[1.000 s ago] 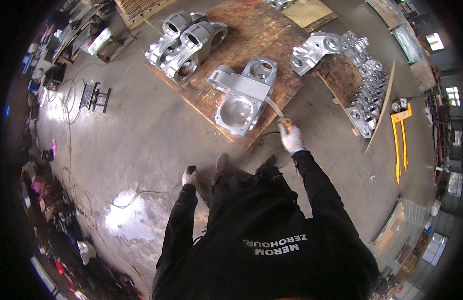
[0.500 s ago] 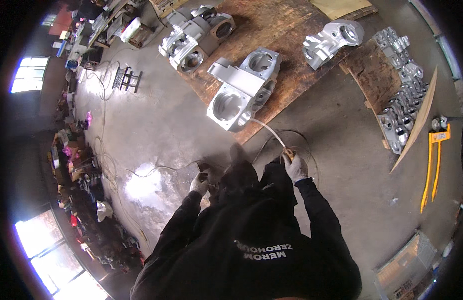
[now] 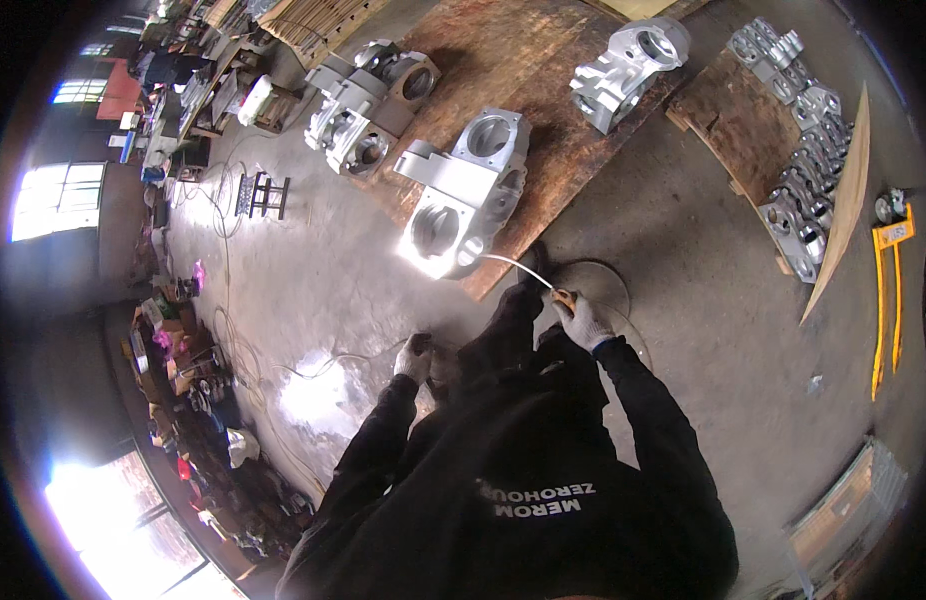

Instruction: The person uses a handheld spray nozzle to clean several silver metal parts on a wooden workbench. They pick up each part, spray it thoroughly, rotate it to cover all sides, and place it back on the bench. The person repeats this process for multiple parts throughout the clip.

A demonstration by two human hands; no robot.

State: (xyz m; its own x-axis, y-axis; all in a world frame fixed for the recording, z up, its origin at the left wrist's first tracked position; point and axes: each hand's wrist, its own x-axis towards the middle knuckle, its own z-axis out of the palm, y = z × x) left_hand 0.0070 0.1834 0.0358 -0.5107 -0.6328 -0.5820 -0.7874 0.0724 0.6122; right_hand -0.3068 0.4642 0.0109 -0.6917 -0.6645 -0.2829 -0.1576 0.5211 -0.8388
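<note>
My right hand (image 3: 583, 322), in a pale knitted glove, is closed around the orange-brown handle (image 3: 563, 298) of a tool with a thin, curved white rod (image 3: 523, 268). The rod reaches the near end of a silver metal casting (image 3: 453, 190) with large round bores, which lies at the table's edge. Whether its tip enters a hole there, I cannot tell. Lower and to the left, my gloved left hand (image 3: 415, 358) is closed beside my leg; what it holds is too dark to make out. A thin hose (image 3: 358, 357) runs along the floor toward it.
On the worn wooden table (image 3: 553, 190) stand more castings, one far left (image 3: 368, 105) and one far right (image 3: 631, 72). Several smaller metal parts (image 3: 808, 170) line a board at right. A yellow two-pronged frame (image 3: 891, 290) lies beyond. A small black rack (image 3: 262, 195) stands left, near looped hoses.
My view has shifted, and the table and castings sit further left and higher. My right hand with the tool has moved slightly toward the casting. A bright glare now shows on the casting's near corner.
</note>
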